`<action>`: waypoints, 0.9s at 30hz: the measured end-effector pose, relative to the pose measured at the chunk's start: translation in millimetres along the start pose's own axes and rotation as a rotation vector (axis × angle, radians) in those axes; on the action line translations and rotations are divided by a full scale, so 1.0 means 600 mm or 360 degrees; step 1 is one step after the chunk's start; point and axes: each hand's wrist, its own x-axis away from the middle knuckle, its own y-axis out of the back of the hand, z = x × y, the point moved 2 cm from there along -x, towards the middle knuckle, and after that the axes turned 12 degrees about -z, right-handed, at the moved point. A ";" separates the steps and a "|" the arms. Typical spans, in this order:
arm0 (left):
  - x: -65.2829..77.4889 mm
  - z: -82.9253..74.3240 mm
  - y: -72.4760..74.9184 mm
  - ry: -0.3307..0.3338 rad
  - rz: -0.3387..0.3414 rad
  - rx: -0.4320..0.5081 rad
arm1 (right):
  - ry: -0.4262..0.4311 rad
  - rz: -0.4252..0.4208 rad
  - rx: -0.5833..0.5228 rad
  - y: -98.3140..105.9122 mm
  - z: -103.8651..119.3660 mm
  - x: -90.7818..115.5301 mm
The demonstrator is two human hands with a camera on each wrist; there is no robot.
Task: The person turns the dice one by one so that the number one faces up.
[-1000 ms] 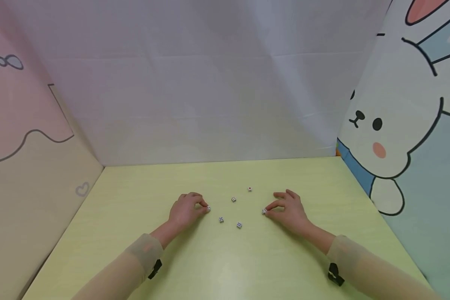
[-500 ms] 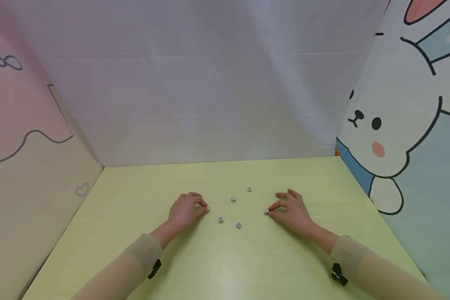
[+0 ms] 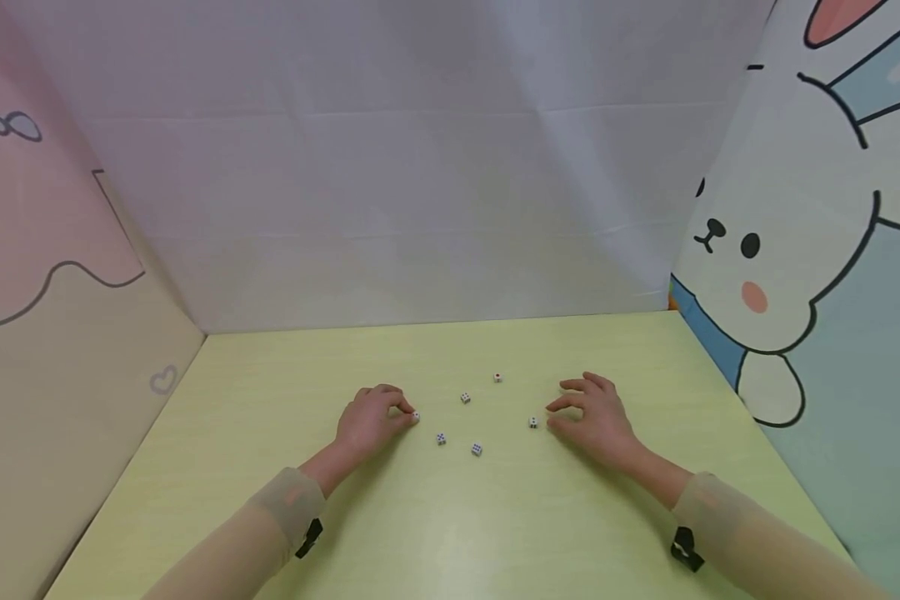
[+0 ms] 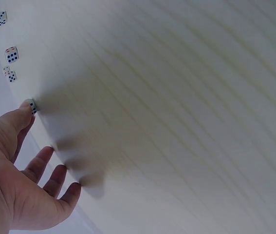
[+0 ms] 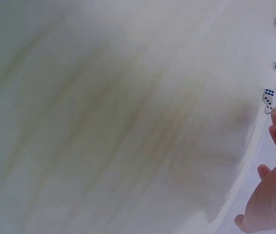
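On the left of the group my left hand (image 3: 367,423) pinches a small white die (image 3: 416,416) between thumb and index finger. In the left wrist view that die (image 4: 32,107) peeks out past the thumb tip, while the other fingers reach down to the tabletop. My right hand (image 3: 591,419) holds nothing; its fingers are spread and slightly bent, just to the right of another die (image 3: 533,422). A narrow gap separates them. Between the hands lie a die with a red pip (image 3: 497,378), a second die (image 3: 465,398), a third (image 3: 441,439) and one nearer me (image 3: 477,449).
The dice rest on a pale yellow-green table (image 3: 450,525). A white cloth wall (image 3: 420,183) rises behind its back edge. Printed panels flank it, a pink and cream one (image 3: 60,375) on the left and a rabbit one (image 3: 780,250) on the right.
My right hand first drew its die slightly right, then let go and moved back to the right with its fingers parted. The left hand stays in place, still pinching its die.
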 end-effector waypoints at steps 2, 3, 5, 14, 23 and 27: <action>0.000 0.000 0.001 0.0003 -0.0002 0.0005 | 0.0016 -0.0014 0.0019 0.002 0.001 0.000; 0.000 0.000 0.001 0.0005 -0.0003 0.0006 | 0.0020 -0.0019 0.0030 0.002 0.001 0.000; 0.000 0.000 0.001 0.0004 -0.0006 0.0007 | 0.0031 -0.0019 0.0047 0.002 0.003 0.000; 0.003 0.001 0.001 -0.0021 -0.0025 0.0015 | 0.0053 0.0021 0.0046 -0.007 0.017 0.000; 0.003 0.004 -0.002 -0.0024 -0.0034 0.0023 | 0.0048 0.0041 0.0064 -0.019 0.019 -0.004; 0.002 0.004 -0.001 -0.0032 -0.0043 0.0021 | 0.0052 0.0041 0.0062 -0.024 0.017 -0.005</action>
